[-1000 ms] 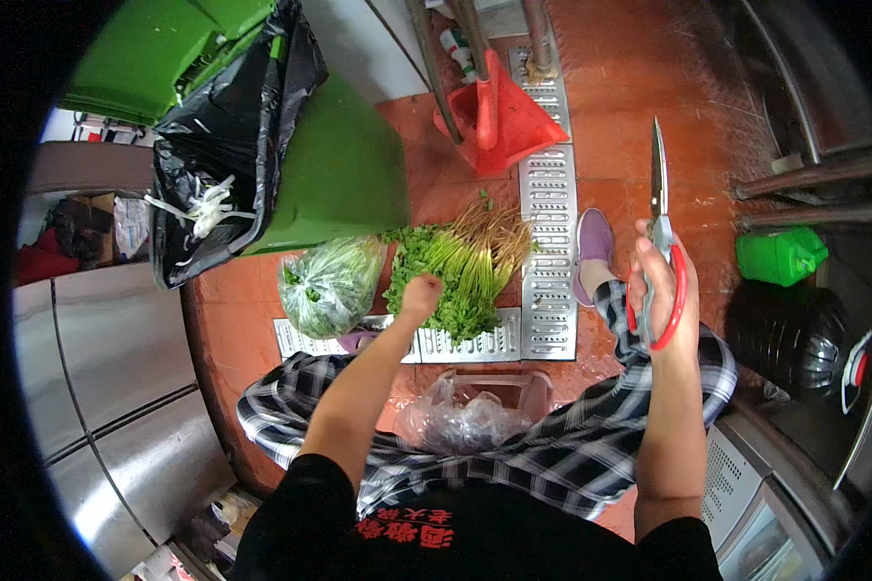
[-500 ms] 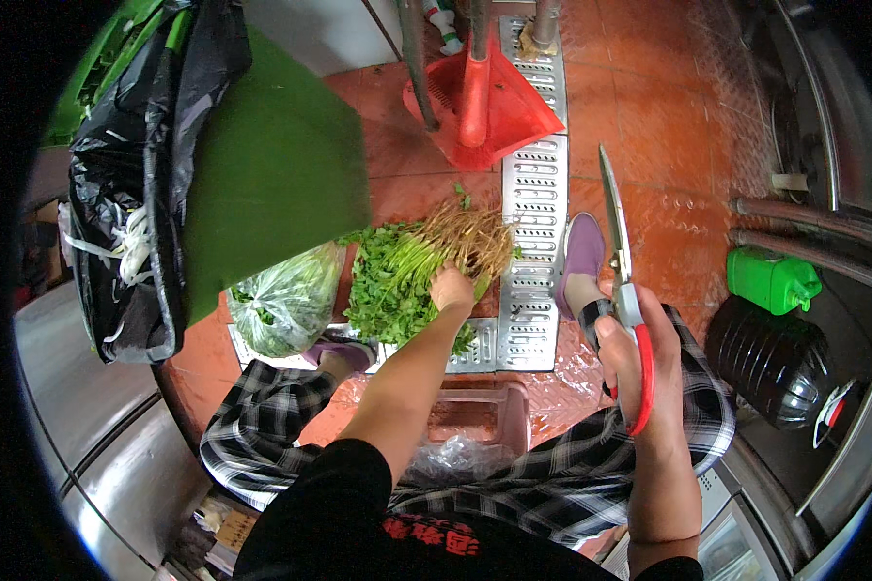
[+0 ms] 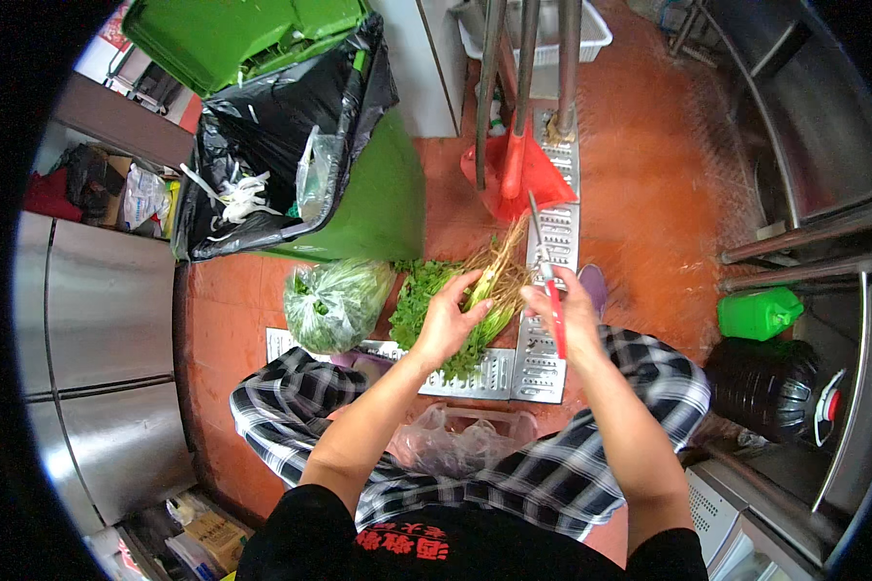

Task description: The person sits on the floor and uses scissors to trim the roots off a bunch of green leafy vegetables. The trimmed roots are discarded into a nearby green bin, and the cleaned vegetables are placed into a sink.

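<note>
Leafy greens with long pale stems and brown roots (image 3: 419, 295) lie in a heap on the floor between my feet, partly over a metal drain grate. Above the heap's stems is my left hand (image 3: 446, 320), thumb and fingers parted, fingertips at the stems' near side. My right hand (image 3: 574, 308) grips red-handled scissors (image 3: 545, 261); their blades point away from me, beside the root ends. Whether the blades touch any root I cannot tell. Left of the heap sits a clear plastic bag of greens (image 3: 334, 305).
A green wheeled bin (image 3: 383, 194) lined with black plastic stands open at the far left. Beyond the roots are a red dustpan (image 3: 538, 179) and a white basket (image 3: 591, 37). A green jug (image 3: 761, 313) and a dark bottle (image 3: 761, 382) stand right. Steel cabinets (image 3: 116, 445) line the left.
My right hand has brought the scissors leftward, close to the roots. My left hand's fingers have spread at the stems. The view has shifted, showing more of the bin.
</note>
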Available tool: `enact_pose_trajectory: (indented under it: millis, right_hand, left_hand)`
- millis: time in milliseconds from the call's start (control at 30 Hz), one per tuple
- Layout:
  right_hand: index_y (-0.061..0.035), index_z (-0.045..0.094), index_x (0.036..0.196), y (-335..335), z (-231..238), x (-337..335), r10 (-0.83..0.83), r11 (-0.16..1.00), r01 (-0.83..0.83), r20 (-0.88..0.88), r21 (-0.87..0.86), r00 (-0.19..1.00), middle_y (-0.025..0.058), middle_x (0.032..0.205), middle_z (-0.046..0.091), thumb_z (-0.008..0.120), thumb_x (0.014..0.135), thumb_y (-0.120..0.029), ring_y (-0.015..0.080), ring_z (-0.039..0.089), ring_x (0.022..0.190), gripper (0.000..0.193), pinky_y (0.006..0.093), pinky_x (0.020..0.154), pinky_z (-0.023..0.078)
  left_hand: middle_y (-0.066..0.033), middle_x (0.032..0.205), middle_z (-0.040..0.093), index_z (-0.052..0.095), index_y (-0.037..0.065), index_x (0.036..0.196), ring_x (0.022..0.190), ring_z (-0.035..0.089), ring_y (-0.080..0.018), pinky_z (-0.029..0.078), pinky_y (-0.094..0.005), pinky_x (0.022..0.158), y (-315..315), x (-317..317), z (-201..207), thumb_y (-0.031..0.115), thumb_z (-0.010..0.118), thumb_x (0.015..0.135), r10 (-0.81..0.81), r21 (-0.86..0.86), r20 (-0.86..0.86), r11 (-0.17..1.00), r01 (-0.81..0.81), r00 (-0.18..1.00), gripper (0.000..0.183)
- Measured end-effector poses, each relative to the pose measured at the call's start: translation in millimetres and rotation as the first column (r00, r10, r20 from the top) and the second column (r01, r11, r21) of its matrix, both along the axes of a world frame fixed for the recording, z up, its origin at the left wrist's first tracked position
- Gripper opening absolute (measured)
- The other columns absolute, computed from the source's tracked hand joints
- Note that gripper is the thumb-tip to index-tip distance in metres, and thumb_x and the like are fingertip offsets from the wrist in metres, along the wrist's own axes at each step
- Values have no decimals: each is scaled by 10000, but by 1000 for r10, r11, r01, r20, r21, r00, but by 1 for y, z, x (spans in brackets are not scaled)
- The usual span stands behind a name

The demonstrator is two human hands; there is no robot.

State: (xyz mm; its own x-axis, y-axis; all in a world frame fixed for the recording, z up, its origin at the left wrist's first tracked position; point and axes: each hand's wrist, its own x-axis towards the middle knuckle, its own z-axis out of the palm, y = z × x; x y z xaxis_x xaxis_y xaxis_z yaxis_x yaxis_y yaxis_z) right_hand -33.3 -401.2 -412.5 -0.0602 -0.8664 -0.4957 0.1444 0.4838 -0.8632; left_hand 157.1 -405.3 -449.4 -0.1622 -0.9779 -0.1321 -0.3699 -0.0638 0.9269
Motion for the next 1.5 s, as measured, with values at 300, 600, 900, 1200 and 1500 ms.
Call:
enact_pose_trajectory:
  millis: [300,600,900,1200,1500]
  right_hand:
    - [37,239,1373,-5,23,10,58,968,-26,122,-249,991,41,726,570,624,831,-76,84,501,566,674,211,510,413]
    - [-15,456,1152,1,39,-5,118,962,-96,73,-254,990,19,777,561,669,817,-98,84,538,644,405,229,553,449]
    - [-22,440,1163,-4,39,-22,110,927,-67,96,-368,989,26,820,545,666,805,-43,85,535,638,424,222,519,444]
    - [-2,431,1199,-9,39,-30,97,896,-23,145,-443,985,42,804,574,675,819,-79,89,532,609,458,230,535,456]
    - [35,398,1255,-8,29,-26,57,937,-127,-216,-325,975,111,928,607,678,797,-59,130,582,777,545,265,687,500]
  left_hand:
    - [-135,990,585,555,-10,1162,919,582,-252,461,-320,813,30,-28,64,128,674,808,38,-263,20,964,-31,999,398]
    - [10,840,625,619,-8,999,756,538,-36,450,-199,681,29,-37,60,89,609,883,97,24,-237,995,-94,967,151]
    - [-65,830,614,536,11,997,802,593,-147,475,-267,715,-26,-22,70,102,532,909,171,113,-154,982,-154,973,127]
    - [-79,1033,620,533,28,1183,893,574,-136,469,-286,800,-33,-31,82,410,482,940,-420,334,-360,775,536,833,455]
    - [-38,867,625,527,40,1145,722,593,-109,492,-241,664,-11,-37,76,292,435,979,-206,359,-535,823,441,820,315]
